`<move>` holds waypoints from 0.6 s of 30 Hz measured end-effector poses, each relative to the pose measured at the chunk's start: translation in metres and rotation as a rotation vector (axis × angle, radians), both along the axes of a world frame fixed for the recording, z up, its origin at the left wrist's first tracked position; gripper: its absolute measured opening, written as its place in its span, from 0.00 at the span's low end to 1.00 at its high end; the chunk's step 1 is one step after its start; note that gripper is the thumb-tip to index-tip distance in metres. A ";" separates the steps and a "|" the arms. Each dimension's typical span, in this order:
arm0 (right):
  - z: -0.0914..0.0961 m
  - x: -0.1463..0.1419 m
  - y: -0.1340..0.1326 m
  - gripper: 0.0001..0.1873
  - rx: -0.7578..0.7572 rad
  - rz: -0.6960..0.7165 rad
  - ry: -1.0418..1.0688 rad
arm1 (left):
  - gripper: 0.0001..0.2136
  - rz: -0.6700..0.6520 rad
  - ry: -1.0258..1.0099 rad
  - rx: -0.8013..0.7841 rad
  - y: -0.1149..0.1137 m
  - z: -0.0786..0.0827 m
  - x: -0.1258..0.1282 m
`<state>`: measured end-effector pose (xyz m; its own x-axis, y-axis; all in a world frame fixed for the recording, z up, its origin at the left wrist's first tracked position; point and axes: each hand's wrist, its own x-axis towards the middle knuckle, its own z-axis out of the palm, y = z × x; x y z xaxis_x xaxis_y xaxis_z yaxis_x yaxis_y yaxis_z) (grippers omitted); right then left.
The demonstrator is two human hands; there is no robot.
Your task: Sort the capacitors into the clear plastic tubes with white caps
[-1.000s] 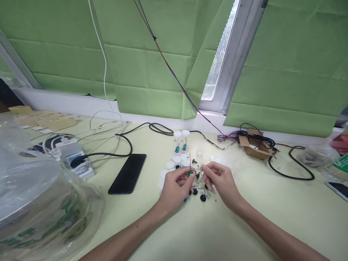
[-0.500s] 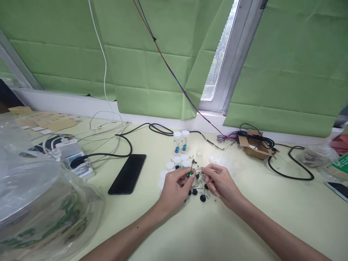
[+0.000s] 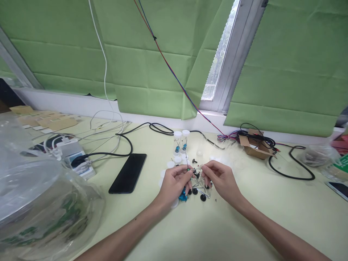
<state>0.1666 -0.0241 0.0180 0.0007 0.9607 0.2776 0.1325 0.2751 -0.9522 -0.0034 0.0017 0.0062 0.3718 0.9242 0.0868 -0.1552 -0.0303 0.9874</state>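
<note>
My left hand (image 3: 176,179) pinches a small green metallic piece (image 3: 188,169) with a thin wire standing up from it. Facing it, my right hand (image 3: 219,177) has thumb and fingers closed on a thin metal wire piece (image 3: 198,169) that reaches to the green part. Their exact joint is too small to make out. Below and between the hands lie loose black round-headed parts (image 3: 203,198) and metal rods. Shiny blue pieces (image 3: 183,195) sit under my left hand. White-capped clear vials (image 3: 177,141) with blue parts inside stand beyond the hands.
A black phone (image 3: 127,173) lies left of my hands, near a power strip (image 3: 78,159) with cables. A large clear plastic bag (image 3: 51,203) fills the left front. At the back right sits a small cardboard box (image 3: 254,148) with wires; another phone (image 3: 338,190) is at the right edge.
My left hand has turned and shifted slightly left, taking the green piece and its wire with it; more blue pieces show beneath. My right hand stays close by, its fingers slightly shifted.
</note>
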 end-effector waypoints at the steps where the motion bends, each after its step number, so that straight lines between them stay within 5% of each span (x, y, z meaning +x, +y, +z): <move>1: 0.001 -0.001 0.000 0.15 -0.008 -0.004 0.003 | 0.13 0.001 0.013 0.013 0.000 -0.001 0.000; 9: 0.004 -0.005 0.000 0.22 -0.210 -0.010 0.151 | 0.11 0.041 0.129 0.169 -0.004 -0.007 0.000; 18: 0.005 -0.002 0.002 0.23 -0.554 0.112 0.488 | 0.08 0.138 0.317 0.599 -0.006 -0.009 -0.003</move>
<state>0.1648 -0.0217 0.0225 -0.1065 0.9614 -0.2536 -0.3411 -0.2749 -0.8989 -0.0062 -0.0041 -0.0029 0.3461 0.7916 0.5035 0.1826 -0.5832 0.7915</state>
